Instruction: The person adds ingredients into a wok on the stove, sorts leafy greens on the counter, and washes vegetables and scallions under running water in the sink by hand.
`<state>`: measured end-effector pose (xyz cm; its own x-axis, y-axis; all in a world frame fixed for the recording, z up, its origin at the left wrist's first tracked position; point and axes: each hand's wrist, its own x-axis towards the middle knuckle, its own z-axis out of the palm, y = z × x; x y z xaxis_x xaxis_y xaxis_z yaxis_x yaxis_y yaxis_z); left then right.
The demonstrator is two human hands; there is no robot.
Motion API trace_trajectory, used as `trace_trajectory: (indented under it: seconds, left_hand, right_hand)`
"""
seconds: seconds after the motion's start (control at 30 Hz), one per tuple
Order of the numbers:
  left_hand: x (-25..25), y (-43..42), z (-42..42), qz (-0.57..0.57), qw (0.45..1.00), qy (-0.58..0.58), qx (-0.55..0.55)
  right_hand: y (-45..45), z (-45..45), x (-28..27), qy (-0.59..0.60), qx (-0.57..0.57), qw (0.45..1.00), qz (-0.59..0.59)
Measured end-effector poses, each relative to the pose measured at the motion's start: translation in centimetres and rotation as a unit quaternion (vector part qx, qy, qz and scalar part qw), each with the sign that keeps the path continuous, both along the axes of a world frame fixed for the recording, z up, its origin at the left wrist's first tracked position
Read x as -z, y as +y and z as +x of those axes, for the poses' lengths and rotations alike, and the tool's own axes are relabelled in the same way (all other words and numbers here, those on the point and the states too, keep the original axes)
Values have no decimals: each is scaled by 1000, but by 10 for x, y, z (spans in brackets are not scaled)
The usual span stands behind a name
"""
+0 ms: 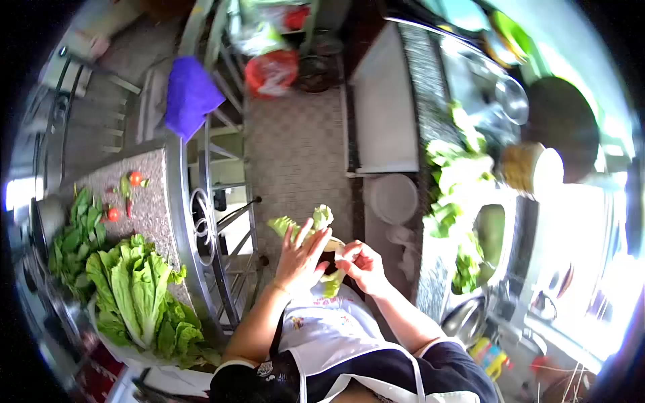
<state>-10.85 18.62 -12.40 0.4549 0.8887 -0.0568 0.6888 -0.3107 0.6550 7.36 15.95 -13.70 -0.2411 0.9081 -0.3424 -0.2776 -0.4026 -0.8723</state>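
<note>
Left hand (304, 258) outstretched, right hand (361, 265) curled, forearms (411, 314) converging

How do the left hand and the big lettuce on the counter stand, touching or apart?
Apart: the head view shows the metal rail between the left hand and the big lettuce.

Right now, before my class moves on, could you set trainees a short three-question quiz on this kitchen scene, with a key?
1. What colour is the cloth at the upper left?
2. True or false: a red tomato lies on the counter to the person's left.
3. Which is nearest the left hand: A) a pale-green leaf, B) the cloth, C) the tomato?

Key: 1. Purple. 2. True. 3. A.
</note>
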Motion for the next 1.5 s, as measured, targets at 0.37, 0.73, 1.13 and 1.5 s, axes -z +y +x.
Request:
trace_trajectory:
  seconds: [0.37, 0.73, 1.13, 1.5]
  left_hand:
    - [-99, -15, 151, 241, 955, -63, 164]
    - [-117, 7, 323, -164, 934, -206, 240]
    - [-81, 11, 464, -355, 868, -93, 335]
    - [-42, -1, 533, -314, 900, -78, 291]
  right_hand:
    - [-70, 102, -122, -250, 231, 938, -61]
    - [-111, 251, -114, 87, 521, 849, 11]
    - [-111, 372, -46, -104, 525, 845, 6]
    - [-101, 413, -35, 48, 555, 829, 42]
